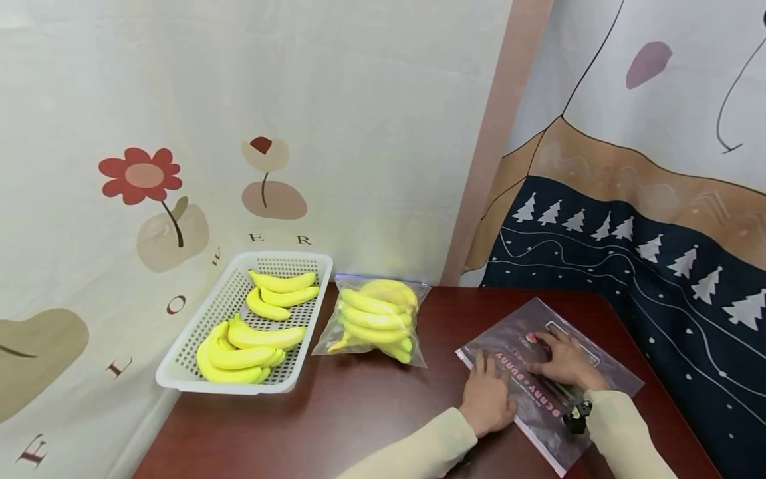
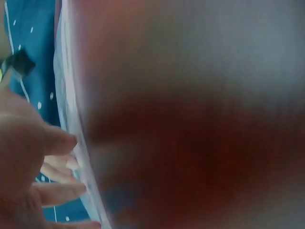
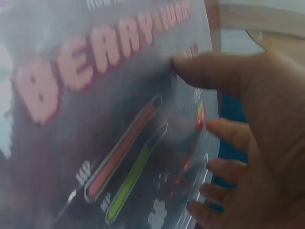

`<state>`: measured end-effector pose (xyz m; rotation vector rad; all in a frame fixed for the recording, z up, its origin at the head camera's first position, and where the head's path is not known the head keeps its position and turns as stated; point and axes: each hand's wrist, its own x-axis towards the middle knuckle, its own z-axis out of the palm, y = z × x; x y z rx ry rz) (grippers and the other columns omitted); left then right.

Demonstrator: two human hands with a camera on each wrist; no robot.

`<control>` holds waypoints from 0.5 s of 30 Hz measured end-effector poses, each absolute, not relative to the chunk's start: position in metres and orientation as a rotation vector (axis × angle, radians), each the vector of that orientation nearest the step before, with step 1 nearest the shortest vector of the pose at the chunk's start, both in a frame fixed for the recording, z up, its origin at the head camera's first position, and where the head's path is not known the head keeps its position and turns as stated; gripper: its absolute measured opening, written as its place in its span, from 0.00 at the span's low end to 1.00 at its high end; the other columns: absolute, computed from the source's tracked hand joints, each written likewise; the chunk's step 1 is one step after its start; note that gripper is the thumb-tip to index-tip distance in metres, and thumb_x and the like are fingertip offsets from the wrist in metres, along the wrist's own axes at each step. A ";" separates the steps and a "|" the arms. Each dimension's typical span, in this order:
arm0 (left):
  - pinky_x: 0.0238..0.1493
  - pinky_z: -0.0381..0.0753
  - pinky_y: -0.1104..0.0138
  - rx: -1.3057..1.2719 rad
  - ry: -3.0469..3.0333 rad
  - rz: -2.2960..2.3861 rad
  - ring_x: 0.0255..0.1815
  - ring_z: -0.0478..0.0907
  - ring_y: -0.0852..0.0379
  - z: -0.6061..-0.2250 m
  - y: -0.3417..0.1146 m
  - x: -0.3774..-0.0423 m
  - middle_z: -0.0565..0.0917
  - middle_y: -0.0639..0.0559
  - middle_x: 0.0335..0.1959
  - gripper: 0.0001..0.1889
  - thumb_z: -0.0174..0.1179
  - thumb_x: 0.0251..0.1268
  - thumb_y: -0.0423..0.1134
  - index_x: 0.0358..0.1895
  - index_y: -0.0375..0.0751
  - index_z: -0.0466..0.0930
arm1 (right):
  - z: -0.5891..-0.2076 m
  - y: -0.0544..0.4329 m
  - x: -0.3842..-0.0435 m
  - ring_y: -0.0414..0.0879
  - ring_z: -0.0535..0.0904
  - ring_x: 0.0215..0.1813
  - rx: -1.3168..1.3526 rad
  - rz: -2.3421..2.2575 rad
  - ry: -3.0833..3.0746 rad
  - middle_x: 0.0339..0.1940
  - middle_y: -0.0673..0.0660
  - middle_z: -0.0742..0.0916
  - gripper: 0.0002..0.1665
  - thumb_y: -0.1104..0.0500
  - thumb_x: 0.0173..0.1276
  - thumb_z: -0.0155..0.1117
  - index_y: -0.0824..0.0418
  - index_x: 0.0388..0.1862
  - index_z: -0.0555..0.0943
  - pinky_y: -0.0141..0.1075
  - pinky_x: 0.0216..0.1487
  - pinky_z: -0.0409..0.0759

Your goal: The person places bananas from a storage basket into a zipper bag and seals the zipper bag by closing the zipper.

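Note:
A flat, see-through plastic bag [image 1: 538, 426] with pink "BERRY BUNNY" lettering lies at a slant on the right side of the table. Near its white-edged left side, my left hand [image 1: 487, 398] rests with fingers extended over the plastic. My right hand [image 1: 565, 359] is spread over the upper middle of the bag, thumb apart from the fingers. In the right wrist view, the right thumb and fingertips touch the printed bag [image 3: 71, 143], beside red and green bars. The left wrist view is blurred; fingers of the left hand [image 2: 19, 157] show beside the bag's pale edge.
A white perforated basket [image 1: 170, 380] holding several bananas stands at the table's left. Beside it lies a clear zip bag [image 1: 421, 346] filled with bananas [image 1: 377, 319]. Printed curtains border the back and right of the dark red table [image 1: 359, 412].

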<state>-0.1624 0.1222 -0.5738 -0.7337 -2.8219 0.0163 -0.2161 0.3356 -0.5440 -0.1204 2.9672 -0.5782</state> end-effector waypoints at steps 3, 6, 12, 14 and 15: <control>0.71 0.72 0.63 -0.673 -2.912 0.012 0.74 0.67 0.45 -0.575 0.125 -0.158 0.73 0.49 0.69 0.30 0.62 0.62 0.66 0.66 0.63 0.79 | -0.544 0.338 -0.215 0.85 0.54 0.73 -0.166 -0.589 2.943 0.76 0.82 0.60 0.51 0.45 0.56 0.77 0.68 0.73 0.70 0.80 0.63 0.63; 0.71 0.72 0.64 -0.669 -2.948 -0.043 0.74 0.66 0.49 -0.575 0.120 -0.162 0.73 0.53 0.69 0.28 0.63 0.61 0.66 0.66 0.68 0.79 | -0.544 0.337 -0.214 0.87 0.51 0.74 -0.146 -0.593 2.916 0.77 0.82 0.59 0.52 0.43 0.58 0.76 0.67 0.74 0.69 0.81 0.64 0.61; 0.71 0.72 0.67 -0.790 -2.909 -0.173 0.73 0.70 0.51 -0.576 0.098 -0.180 0.75 0.57 0.67 0.28 0.67 0.58 0.64 0.65 0.70 0.80 | -0.541 0.328 -0.211 0.86 0.52 0.74 -0.057 -0.563 2.918 0.77 0.82 0.58 0.54 0.38 0.60 0.74 0.66 0.76 0.66 0.83 0.61 0.62; 0.72 0.71 0.68 -0.836 -2.922 -0.207 0.74 0.69 0.51 -0.574 0.091 -0.186 0.74 0.57 0.69 0.29 0.67 0.59 0.62 0.66 0.70 0.79 | -0.541 0.324 -0.210 0.86 0.53 0.73 -0.025 -0.554 2.921 0.77 0.82 0.58 0.54 0.37 0.60 0.73 0.65 0.76 0.65 0.82 0.61 0.63; 0.73 0.71 0.68 -0.857 -2.931 -0.223 0.75 0.68 0.52 -0.574 0.088 -0.190 0.74 0.58 0.70 0.29 0.68 0.60 0.61 0.66 0.70 0.79 | -0.541 0.321 -0.210 0.86 0.53 0.73 -0.006 -0.550 2.918 0.76 0.82 0.58 0.55 0.37 0.60 0.73 0.65 0.77 0.65 0.82 0.61 0.64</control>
